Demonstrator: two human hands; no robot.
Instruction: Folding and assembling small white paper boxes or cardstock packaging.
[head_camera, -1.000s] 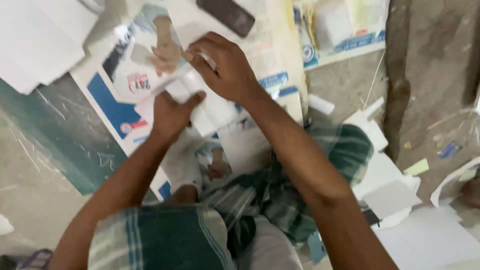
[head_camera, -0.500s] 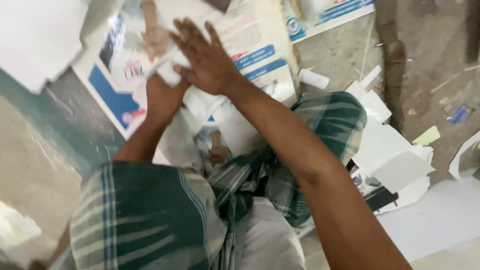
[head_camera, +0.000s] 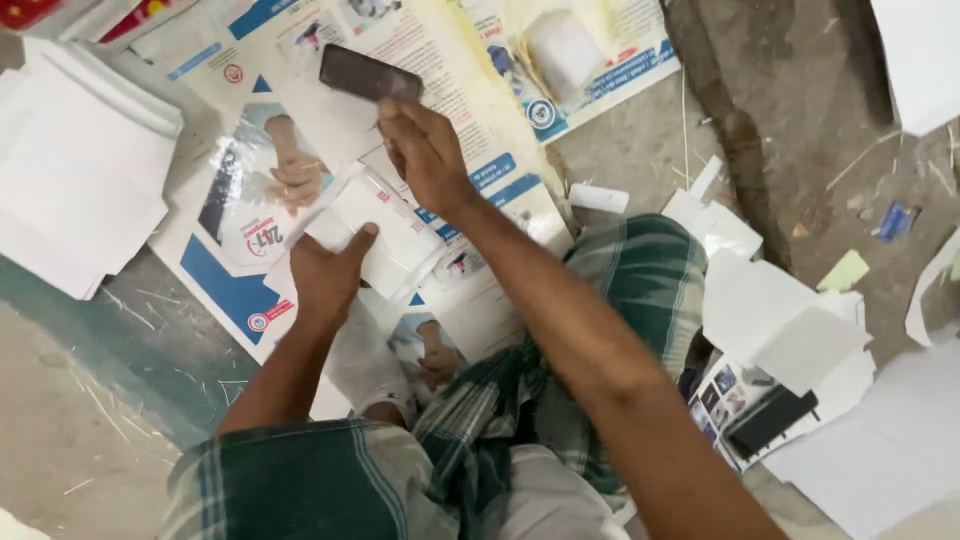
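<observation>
White folded paper piece (head_camera: 372, 228) lies on the printed poster sheets (head_camera: 450, 60) spread on the floor, directly ahead of your knees. Your left hand (head_camera: 325, 275) presses on its near edge, thumb laid flat across the top and the other fingers tucked beneath or behind it; how firmly they grip cannot be determined from this view. Your right hand (head_camera: 425, 155) is just beyond the piece, fingers curled together and pointing down; it cannot be determined whether they pinch anything. A dark phone (head_camera: 370, 73) rests on the poster just past those fingertips.

Hazards, as judged from this position:

- Slippage. The poster surface looks glossy. With only one hand pressing, the piece may slide or spring open and lose its fold.
- Contact with the phone. A forward sweep of your right hand could push it across the sheet.
- Mix-up. A stack of white sheets (head_camera: 75, 170) lies to your left, and loose white offcuts (head_camera: 780, 320) lie to your right beside the checked cloth (head_camera: 640, 280) over your knee. A released piece could be lost among them.
- Creasing. Uneven thumb pressure may put a stray crease in the paper.
</observation>
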